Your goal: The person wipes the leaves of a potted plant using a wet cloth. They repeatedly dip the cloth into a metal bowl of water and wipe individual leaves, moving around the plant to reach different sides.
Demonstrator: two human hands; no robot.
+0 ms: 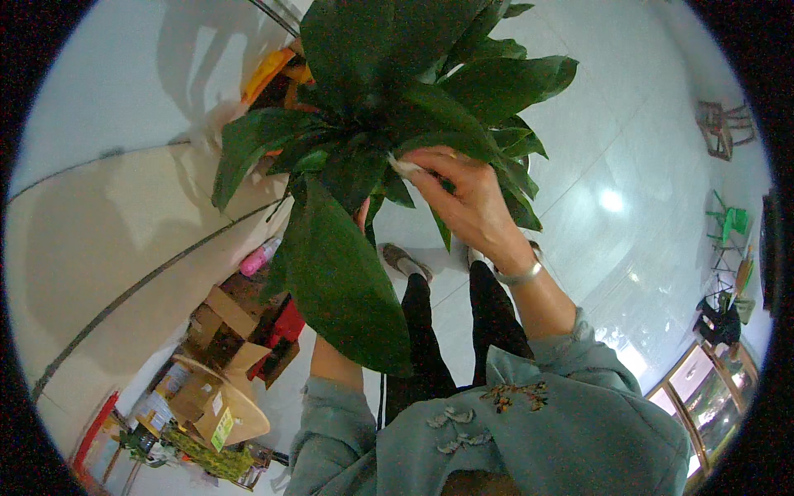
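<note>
A large potted-type plant with broad dark green leaves [347, 273] fills the upper middle of the view. In among its leaves, my right hand [467, 194] pinches a small white wad [404, 167], perhaps tissue or cloth, close to the plant's centre. A bracelet circles that wrist. My left forearm [337, 362] reaches up beneath the big drooping leaf, which covers most of my left hand [362, 213]. Only a sliver of skin shows between the leaves, so its grip is hidden. No pot can be made out.
At left, a pale wall meets the floor. Along it lie a pink bottle [259, 257], open cardboard boxes [211, 388] and a red box [285, 331]. Far right on the shiny floor [595, 165] stand a wooden chair [718, 132] and a green chair [729, 221]. My feet are below the plant.
</note>
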